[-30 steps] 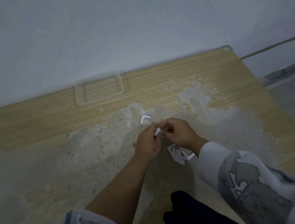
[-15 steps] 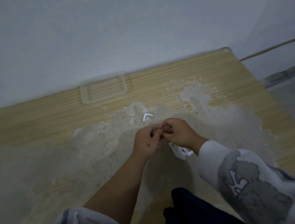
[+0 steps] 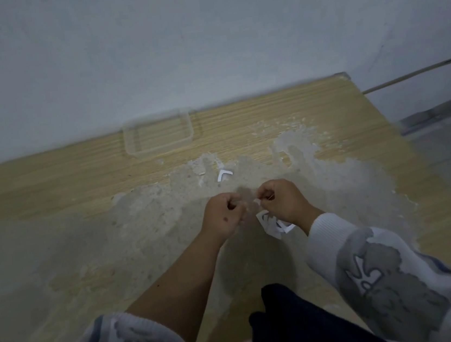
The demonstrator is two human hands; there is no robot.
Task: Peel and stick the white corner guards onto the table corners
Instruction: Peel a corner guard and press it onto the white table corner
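Note:
Both hands hover over the worn middle of the wooden table. My left hand has its fingers curled, thumb pressed to forefinger on a small piece that its fingers mostly hide. A short gap to its right, my right hand pinches a small white scrap at its fingertips. Under the right wrist lies a white backing sheet with cut-outs. One white L-shaped corner guard lies on the table just beyond the hands.
A clear plastic tray stands by the wall behind the hands. The table's far right corner meets the wall, and the right edge drops to the floor. Dark clothing shows at the near edge.
The hands were pressed together on one white piece; now they have pulled apart sideways, the white scrap staying with the right hand.

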